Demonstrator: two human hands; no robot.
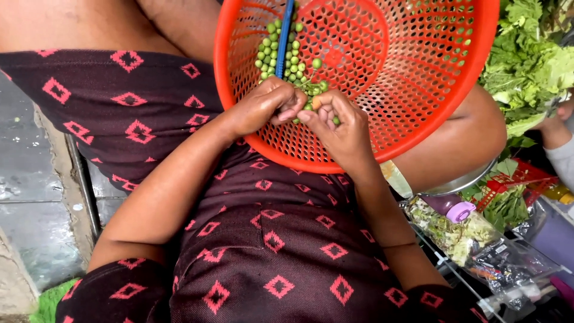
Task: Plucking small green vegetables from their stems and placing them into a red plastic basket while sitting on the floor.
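Observation:
An orange perforated plastic basket rests on my lap and knee. Inside it lies a heap of small round green berries, with a blue handle lying across them. My left hand and my right hand meet at the basket's near rim, fingertips pinched together on a small cluster of the green berries. Both hands touch the same cluster. Part of it is hidden by my fingers.
Leafy green vegetables are piled at the right. Another person's hand shows at the right edge. Below are bagged herbs, a purple-capped container and a metal bowl rim. Wet grey floor lies on the left.

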